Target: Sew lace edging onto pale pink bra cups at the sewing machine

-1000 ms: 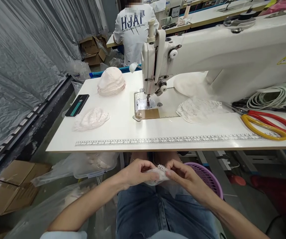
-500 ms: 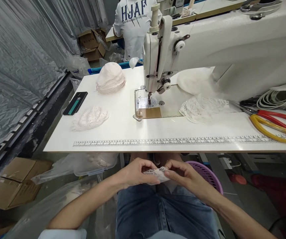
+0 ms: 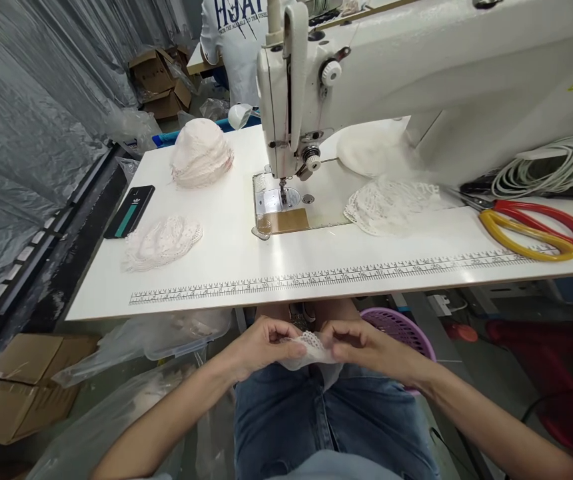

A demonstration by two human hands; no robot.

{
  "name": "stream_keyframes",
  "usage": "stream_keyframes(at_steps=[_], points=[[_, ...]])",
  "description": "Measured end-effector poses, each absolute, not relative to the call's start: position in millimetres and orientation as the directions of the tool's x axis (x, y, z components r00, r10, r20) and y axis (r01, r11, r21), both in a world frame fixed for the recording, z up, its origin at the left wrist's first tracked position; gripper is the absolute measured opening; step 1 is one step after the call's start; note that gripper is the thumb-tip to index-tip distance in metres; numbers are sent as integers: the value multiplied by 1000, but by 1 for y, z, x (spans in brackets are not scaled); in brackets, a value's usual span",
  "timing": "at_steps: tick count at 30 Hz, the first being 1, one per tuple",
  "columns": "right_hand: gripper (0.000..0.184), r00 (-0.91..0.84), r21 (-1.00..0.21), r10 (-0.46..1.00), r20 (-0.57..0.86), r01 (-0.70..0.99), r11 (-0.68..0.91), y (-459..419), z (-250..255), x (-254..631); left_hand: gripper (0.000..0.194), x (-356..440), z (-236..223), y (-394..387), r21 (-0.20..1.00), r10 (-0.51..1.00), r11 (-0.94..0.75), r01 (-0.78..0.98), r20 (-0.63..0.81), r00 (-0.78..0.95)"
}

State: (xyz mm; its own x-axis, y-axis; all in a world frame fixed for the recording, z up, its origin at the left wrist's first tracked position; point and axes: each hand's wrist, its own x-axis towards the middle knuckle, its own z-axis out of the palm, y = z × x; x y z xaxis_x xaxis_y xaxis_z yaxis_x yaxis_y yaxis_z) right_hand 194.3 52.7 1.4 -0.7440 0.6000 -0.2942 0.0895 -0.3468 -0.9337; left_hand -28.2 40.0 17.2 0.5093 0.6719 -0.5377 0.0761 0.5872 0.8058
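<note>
Both my hands meet over my lap, below the table's front edge. My left hand [image 3: 261,343] and my right hand [image 3: 359,343] are closed in a pinch on a small white lace piece [image 3: 309,348] held between them. On the white table [image 3: 246,263] stands a white sewing machine [image 3: 366,73] with its needle plate [image 3: 276,203]. A flat lace piece [image 3: 162,240] lies at the left. A stack of pale pink cups [image 3: 200,153] sits behind it. More lace pieces [image 3: 391,207] lie right of the needle.
A black phone [image 3: 129,211] lies near the table's left edge. Red and yellow scissors [image 3: 536,230] and coiled cord [image 3: 556,170] are at the right. A purple basket [image 3: 401,327] sits under the table. Plastic bags and cardboard boxes [image 3: 21,387] are at left. A person in a white shirt [image 3: 231,40] stands behind.
My hands stay together on the lace piece in my lap, working it slightly. The camera has tilted and shifted, so the table and machine sit lower-left in view.
</note>
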Motion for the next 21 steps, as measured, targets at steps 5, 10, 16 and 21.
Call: stream_keyframes(at_steps=[5, 10, 16, 21], points=[[19, -718, -958, 639, -276, 154, -241, 49, -8, 201, 25, -32, 18, 39, 779, 707, 627, 5, -571, 418], [20, -731, -940, 617, -293, 101, -326, 47, -4, 208, 27, -33, 20, 40, 744, 691, 665, -64, -581, 430], [27, -776, -929, 558, -294, 94, -359, 46, -5, 209, 25, -30, 18, 41, 703, 664, 705, -98, -605, 438], [27, -807, -916, 509, -299, 94, -389, 48, -5, 212, 21, -22, 20, 39, 755, 666, 656, 2, -580, 470]])
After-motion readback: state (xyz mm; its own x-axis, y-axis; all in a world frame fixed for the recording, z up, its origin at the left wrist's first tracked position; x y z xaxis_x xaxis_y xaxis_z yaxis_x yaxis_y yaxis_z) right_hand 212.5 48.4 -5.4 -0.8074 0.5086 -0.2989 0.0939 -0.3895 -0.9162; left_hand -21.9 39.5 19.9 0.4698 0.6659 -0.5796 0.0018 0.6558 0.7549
